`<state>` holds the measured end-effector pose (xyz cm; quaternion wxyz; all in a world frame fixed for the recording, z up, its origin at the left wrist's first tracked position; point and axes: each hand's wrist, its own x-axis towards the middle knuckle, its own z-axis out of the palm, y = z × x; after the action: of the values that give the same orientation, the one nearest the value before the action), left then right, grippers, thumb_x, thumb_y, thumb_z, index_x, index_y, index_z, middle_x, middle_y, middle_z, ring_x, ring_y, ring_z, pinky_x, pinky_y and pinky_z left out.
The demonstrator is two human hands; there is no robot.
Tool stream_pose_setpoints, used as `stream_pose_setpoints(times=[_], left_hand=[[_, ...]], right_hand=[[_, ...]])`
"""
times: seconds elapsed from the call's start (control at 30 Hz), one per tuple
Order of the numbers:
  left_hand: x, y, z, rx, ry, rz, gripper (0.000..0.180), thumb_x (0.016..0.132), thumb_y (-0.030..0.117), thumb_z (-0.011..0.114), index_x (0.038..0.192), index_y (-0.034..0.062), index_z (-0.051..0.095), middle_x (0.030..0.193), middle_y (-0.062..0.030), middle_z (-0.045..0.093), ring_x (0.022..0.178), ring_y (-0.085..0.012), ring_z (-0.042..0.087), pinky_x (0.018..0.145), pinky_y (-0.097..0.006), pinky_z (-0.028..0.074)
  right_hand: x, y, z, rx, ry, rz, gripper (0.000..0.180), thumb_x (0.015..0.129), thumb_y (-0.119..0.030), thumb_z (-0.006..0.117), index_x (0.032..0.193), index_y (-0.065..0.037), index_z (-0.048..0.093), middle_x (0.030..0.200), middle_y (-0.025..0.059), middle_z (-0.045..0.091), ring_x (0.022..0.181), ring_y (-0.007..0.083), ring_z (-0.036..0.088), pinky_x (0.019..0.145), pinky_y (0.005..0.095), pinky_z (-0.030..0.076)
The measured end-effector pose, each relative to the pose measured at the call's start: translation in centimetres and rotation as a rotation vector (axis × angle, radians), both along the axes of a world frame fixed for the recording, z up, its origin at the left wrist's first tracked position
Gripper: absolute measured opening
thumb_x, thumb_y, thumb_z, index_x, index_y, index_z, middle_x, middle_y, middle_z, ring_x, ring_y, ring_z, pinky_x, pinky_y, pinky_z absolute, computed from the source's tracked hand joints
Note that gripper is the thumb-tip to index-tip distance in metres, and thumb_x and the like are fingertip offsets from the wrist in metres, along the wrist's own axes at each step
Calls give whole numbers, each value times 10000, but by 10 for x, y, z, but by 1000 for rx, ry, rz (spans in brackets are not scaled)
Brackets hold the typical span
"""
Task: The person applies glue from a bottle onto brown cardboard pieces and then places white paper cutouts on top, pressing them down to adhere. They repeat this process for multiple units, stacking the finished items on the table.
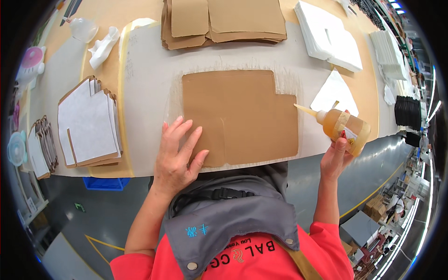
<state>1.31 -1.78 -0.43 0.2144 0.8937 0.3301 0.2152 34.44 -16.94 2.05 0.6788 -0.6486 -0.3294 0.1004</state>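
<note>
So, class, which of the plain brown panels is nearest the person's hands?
The single notched brown panel in the middle, with the left hand over its lower-left edge. The other plain brown panels lie in the pile beyond it.

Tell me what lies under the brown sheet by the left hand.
Grey table covering shows around the brown sheet; whatever lies directly beneath is covered and cannot be seen.
</note>
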Motion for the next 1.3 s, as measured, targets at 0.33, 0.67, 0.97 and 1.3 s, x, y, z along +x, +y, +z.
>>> stream_pose_setpoints(times=[0.33, 0.67, 0.97, 1.3], left_hand=[[0, -1, -1, 30, -1, -4, 458, 844, 159, 744, 1279, 56, 643, 1371, -136, 515, 1330, -358, 472, 1156, -541, 316], [0, -2, -5, 109, 9, -8, 440, 866, 188, 738, 1276, 62, 637, 1353, -125, 517, 1324, -333, 471, 1157, -544, 325], [0, -2, -5, 133, 20, -11, 430, 867, 192, 734, 1266, 64, 641, 1348, -122, 522, 1322, -325, 474, 1158, -541, 327], [0, -2, -1, 104, 12, -16, 363, 934, 170, 662, 1275, 46, 647, 1357, -140, 529, 1330, -340, 471, 1168, -515, 301]], right_hand=[[-8, -42, 1, -69, -47, -8, 764, 922, -416, 698, 1474, -36, 332, 1437, 217, 495, 1323, 296, 513, 1053, 445, 478], [-26, -82, 3, -37, 91, -54, 769, 885, -378, 749, 1451, -21, 372, 1443, 208, 479, 1369, 319, 458, 1133, 480, 376], [-36, -99, -4, -49, 144, -127, 714, 942, -465, 656, 1443, -36, 383, 1419, 172, 519, 1239, 274, 578, 925, 396, 561], [-72, -75, -12, -3, 393, -136, 717, 932, -496, 650, 1431, -40, 409, 1401, 139, 529, 1205, 250, 590, 880, 395, 587]])
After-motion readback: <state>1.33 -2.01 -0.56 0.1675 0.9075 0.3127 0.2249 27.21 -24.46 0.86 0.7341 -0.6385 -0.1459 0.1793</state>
